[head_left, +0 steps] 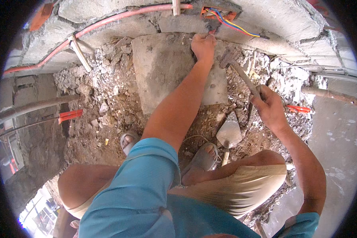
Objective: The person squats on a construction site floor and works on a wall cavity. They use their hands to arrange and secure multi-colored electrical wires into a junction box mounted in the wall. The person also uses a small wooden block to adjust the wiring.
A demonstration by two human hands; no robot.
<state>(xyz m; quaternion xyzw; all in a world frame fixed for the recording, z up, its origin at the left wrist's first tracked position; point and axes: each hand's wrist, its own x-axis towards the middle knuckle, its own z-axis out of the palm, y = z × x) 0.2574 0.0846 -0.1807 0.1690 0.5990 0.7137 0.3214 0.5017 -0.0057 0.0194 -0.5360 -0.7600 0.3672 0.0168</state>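
My left hand (203, 48) reaches to the foot of the block wall, above the far edge of a flat grey slab (158, 75). Its fingers are closed, and what they grip is hidden; a small dark and reddish bit shows just beyond them. In my right hand (269, 107) is the handle of a hammer (242, 76), its head raised toward the left hand and apart from it. A pointed trowel (230, 131) lies on the rubble near my right foot, its handle toward me.
An orange electrical box (219, 15) with loose coloured wires sits in the wall. Pink-red conduit (119, 16) curves along the wall, with a wooden stick (80, 54) against it. Broken rubble (107, 91) surrounds the slab. Pipes (37, 107) jut in at left and right.
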